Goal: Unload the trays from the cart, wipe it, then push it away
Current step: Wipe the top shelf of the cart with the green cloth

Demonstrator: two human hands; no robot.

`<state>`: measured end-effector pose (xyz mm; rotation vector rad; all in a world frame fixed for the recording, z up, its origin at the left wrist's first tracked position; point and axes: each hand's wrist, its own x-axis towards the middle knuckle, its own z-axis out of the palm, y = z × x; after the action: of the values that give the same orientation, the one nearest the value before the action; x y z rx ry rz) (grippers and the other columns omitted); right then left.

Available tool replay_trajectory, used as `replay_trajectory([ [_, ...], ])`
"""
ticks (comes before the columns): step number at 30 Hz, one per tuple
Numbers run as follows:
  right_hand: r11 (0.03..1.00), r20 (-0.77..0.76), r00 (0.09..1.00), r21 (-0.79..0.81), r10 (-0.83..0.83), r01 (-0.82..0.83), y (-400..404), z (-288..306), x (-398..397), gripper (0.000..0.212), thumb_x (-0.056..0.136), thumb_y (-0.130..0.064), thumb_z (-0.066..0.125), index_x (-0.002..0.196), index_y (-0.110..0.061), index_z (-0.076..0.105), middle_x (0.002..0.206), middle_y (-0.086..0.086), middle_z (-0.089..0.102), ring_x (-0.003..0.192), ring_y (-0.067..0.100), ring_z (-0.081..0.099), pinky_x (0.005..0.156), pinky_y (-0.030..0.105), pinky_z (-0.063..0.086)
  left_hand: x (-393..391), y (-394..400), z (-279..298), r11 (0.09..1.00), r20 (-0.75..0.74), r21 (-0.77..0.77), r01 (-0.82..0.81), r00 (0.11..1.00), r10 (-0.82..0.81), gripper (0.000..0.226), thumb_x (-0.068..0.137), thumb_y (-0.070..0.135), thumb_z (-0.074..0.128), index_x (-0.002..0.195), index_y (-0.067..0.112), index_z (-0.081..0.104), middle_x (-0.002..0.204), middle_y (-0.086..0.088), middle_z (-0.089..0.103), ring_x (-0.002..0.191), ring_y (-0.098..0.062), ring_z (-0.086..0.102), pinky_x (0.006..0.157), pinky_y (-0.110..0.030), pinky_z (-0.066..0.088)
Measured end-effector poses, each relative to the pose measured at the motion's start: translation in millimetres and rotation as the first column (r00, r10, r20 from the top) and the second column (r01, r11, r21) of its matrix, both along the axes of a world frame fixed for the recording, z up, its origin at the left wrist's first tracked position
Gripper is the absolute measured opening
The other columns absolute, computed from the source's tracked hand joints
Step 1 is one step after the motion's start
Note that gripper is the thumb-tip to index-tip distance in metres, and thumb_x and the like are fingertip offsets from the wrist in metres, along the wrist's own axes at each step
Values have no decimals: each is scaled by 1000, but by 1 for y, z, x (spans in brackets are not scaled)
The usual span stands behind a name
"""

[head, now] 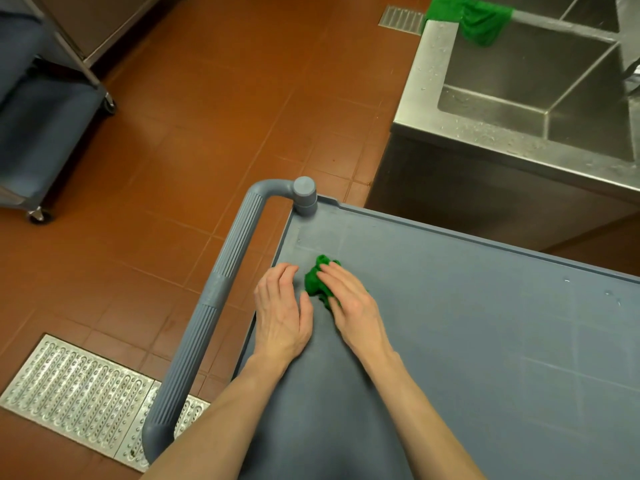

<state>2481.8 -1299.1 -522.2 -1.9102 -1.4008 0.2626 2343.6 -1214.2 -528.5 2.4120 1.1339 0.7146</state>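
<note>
A crumpled green cloth [317, 280] is pressed onto the grey cart top [485, 341] near the cart handle [221, 292] by the straight fingers of the right hand [349, 299]; no grip is clamped on it. The left hand [282, 313] is laid flat, fingers apart, between the cloth and the handle.

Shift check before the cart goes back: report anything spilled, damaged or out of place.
Nothing is spilled or broken. The cart top shows only faint streaks and small specks. The right hand presses a bunched green cloth on it. A second green cloth hangs over the wet sink rim.
</note>
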Motion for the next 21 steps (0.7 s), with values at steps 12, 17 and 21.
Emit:
replay_trajectory([
  [12,998,-33,998,-31,61,-62,93,17,-4,42,89,14,68,130,7,67,138,22,65,136,37,57,117,47,43,0,1,3,999,11,4,45,999,-45,47,96,20,51,137,-1,54,138,-20,55,128,-35,50,112,-42,36],
  [17,987,-3,988,-52,-153,153,96,16,25,44,94,6,67,137,0,64,146,17,60,142,32,52,121,44,38,1,2,5,999,-58,-32,43,997,-45,49,95,25,51,137,0,55,137,-19,56,127,-34,50,110,-44,38],
  [21,956,9,956,-33,-292,292,78,16,63,43,93,5,69,136,-1,66,144,14,63,138,31,55,121,39,39,1,4,5,999,-104,-43,25,994,-30,49,96,26,51,138,2,54,137,-15,54,129,-32,48,112,-42,36],
])
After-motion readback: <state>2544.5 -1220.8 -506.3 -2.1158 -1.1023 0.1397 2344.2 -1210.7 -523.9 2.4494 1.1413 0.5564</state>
